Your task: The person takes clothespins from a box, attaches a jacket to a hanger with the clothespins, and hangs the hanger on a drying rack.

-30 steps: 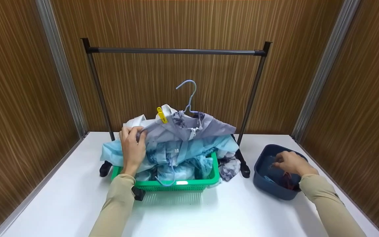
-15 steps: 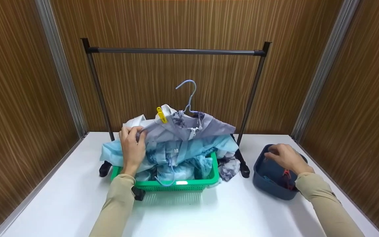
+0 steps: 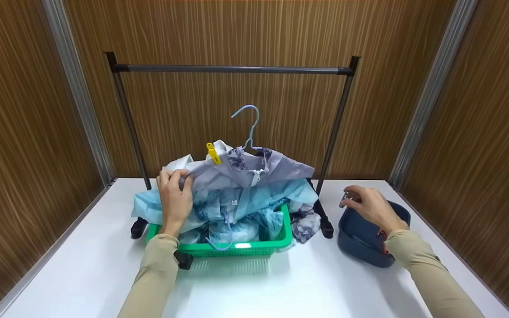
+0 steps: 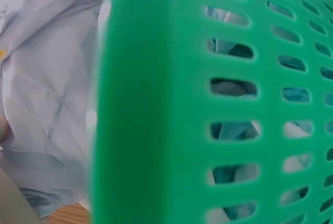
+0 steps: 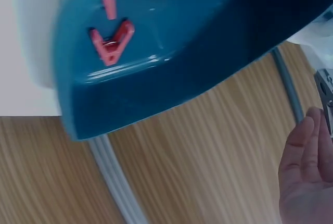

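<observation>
Shirt [image 3: 287,171]: pale lilac, dark-patterned collar [image 3: 238,159], on blue hanger [image 3: 252,129], yellow clip [image 3: 214,154] at one shoulder; located over green basket [image 3: 256,252]. Left hand [image 3: 175,198] pinches shirt edge; right hand [image 3: 373,206] holds grey clip [image 5: 325,89] near bin [image 3: 359,254]

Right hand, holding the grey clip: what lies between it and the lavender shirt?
In the head view, the black rack post runs between the right hand and the lavender shirt.
</observation>
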{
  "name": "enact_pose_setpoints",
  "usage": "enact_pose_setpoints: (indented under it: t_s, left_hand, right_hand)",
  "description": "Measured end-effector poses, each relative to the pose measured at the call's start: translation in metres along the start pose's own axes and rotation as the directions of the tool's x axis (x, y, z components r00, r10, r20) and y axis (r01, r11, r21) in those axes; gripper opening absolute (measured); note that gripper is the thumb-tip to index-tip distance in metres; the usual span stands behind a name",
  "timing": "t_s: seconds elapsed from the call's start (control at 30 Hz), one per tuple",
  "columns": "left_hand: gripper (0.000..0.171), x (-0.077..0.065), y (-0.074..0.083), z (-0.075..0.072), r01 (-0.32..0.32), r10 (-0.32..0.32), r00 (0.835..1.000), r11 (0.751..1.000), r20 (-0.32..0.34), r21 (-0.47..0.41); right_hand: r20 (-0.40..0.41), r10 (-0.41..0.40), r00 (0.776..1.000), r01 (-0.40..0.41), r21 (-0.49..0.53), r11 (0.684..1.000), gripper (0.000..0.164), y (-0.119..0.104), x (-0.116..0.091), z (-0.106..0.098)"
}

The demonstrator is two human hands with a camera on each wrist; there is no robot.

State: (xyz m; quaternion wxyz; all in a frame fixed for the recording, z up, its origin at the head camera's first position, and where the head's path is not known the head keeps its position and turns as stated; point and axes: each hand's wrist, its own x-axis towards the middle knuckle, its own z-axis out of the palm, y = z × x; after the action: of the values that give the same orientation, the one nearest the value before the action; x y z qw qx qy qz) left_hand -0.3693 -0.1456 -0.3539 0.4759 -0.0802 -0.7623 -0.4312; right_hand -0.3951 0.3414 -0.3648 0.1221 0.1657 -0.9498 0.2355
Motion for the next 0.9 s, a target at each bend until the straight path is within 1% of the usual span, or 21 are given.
enact_pose_setpoints:
  t_s: [0.1,0.2,0.3,0.4,0.47,0.53,0.6,0.7,0.77,0.9]
  left_hand:
    - [0.012,0.0,-0.001,0.0,-0.009,0.009,1.0,1.0,-0.009,0.0]
    - [0.012,-0.001,-0.002,0.0,-0.003,0.003,1.0,1.0,-0.007,-0.002]
    - [0.011,-0.001,-0.002,0.0,0.01,-0.011,1.0,1.0,0.003,0.002]
    - [0.011,-0.001,-0.001,0.0,0.016,-0.016,1.0,1.0,0.017,0.004]
    - [0.012,0.0,-0.001,0.001,0.011,-0.011,1.0,1.0,0.018,0.007]
    - [0.013,0.0,0.0,0.001,0.005,-0.006,1.0,1.0,0.018,0.007]
    - [0.013,0.0,-0.001,0.001,0.0,0.0,1.0,1.0,0.014,0.007]
    - [0.012,-0.001,-0.002,0.0,-0.005,0.005,1.0,1.0,0.004,0.004]
    - [0.011,-0.001,-0.002,0.0,-0.008,0.008,1.0,1.0,0.003,0.005]
    - [0.011,-0.001,-0.001,-0.001,-0.009,0.009,1.0,1.0,0.008,0.007]
  right_hand:
    - [-0.008,-0.026,1.0,0.027,0.008,1.0,0.042,-0.007,0.003,0.002]
    - [-0.028,-0.05,0.998,0.05,0.028,0.998,0.036,-0.012,0.006,0.003]
    - [-0.079,-0.088,0.993,0.092,0.04,0.995,0.03,-0.016,0.008,0.003]
    - [-0.15,-0.119,0.982,0.129,0.056,0.99,0.027,-0.019,0.011,0.002]
    - [-0.188,-0.115,0.975,0.131,0.071,0.989,0.027,-0.022,0.013,0.001]
    - [-0.212,-0.088,0.973,0.111,0.097,0.989,0.029,-0.026,0.015,-0.001]
    - [-0.215,-0.053,0.975,0.083,0.132,0.988,0.032,-0.032,0.016,-0.002]
    - [-0.216,-0.037,0.976,0.075,0.171,0.982,0.033,-0.041,0.019,-0.001]
    - [-0.234,-0.046,0.971,0.093,0.195,0.976,0.032,-0.046,0.021,-0.002]
    - [-0.316,-0.078,0.946,0.159,0.239,0.958,0.028,-0.055,0.027,-0.003]
